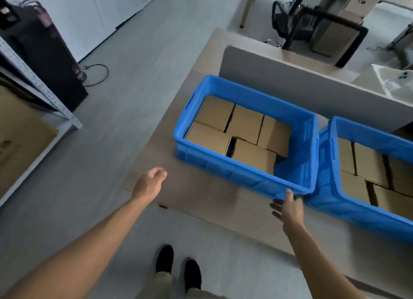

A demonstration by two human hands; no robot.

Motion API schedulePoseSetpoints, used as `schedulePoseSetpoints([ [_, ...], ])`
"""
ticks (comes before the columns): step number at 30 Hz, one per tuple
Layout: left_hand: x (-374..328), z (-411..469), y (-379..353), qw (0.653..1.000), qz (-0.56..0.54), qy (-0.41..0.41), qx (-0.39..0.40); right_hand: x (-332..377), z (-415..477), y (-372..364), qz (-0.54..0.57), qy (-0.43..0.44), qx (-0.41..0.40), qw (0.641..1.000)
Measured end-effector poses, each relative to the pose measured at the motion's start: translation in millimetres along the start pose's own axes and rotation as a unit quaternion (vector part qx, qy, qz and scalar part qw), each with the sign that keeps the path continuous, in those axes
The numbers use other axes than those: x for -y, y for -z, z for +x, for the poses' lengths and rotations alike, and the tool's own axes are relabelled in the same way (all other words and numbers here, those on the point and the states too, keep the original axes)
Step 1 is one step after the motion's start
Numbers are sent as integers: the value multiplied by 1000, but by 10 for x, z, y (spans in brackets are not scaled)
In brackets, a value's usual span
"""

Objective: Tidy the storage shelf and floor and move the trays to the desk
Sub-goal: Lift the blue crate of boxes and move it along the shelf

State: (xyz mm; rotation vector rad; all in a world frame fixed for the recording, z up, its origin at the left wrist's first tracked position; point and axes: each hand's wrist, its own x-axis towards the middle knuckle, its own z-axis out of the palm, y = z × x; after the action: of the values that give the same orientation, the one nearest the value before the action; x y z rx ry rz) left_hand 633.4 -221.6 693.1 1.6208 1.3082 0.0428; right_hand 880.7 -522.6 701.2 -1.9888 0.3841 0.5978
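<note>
No text, label or number can be read anywhere here.

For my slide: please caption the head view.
Two blue trays of cardboard boxes on the desk; both hands empty.

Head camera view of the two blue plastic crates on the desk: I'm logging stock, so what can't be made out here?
- Right blue plastic crate: its far end is cut off by the right frame edge, so its brown cardboard boxes can't be counted.
- Left blue plastic crate: the top boxes hide any layers beneath.
- Box labels: none legible; motion blur.
- Right hand: contact with the rim is uncertain.
- Grey metal shelf: cropped at left.
</note>
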Motion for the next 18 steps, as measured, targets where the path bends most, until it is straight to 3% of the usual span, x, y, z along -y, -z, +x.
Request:
schedulePoseSetpoints([
  [2,559,-254,108,999,-18,46,9,-220,-189,-221,-102,31,93,990],
  [5,1427,-754,266,990,-63,127,-11,-554,-515,-721,-259,61,244,933],
  [9,2355,-1696,493,957,-149,231,-94,-844,-1197,-1488,-427,122,372,815],
  [12,3030,-2335,617,926,-195,282,-160,-1074,-1885,-2058,-532,202,435,697],
  [18,4218,-3514,710,817,-330,392,-266,-1727,-3516,-3191,-590,311,531,523],
])
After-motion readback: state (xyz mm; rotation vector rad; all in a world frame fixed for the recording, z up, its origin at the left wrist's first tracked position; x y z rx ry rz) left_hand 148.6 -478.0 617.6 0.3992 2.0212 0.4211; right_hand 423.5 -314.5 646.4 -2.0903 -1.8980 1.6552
